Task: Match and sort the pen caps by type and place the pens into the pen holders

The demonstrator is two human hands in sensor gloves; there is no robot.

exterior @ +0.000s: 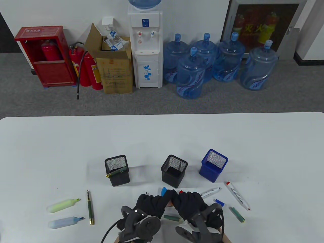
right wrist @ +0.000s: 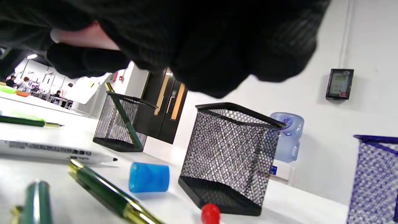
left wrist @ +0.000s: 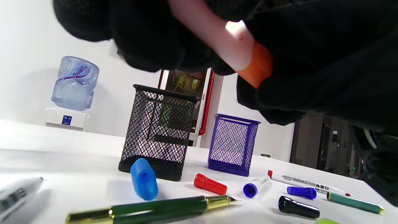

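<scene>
The marker [left wrist: 306, 183] at lower right reads "WHITEBOARD" along its barrel. At bottom centre, both hands curl their fingers [left wrist: 149, 37] round a pink highlighter [left wrist: 217, 40] with an orange cap [left wrist: 256, 67], left hand [exterior: 149, 203] and right hand [exterior: 189, 202] touching; it runs roughly left-right above the surface [exterior: 162, 136].

A black mesh holder [right wrist: 230, 155] is seen at centre, a blue cap [right wrist: 149, 177] lying at its nine o'clock (on its side); a green pen [right wrist: 124, 116] is leaned inside a farther holder [right wrist: 119, 126].
</scene>
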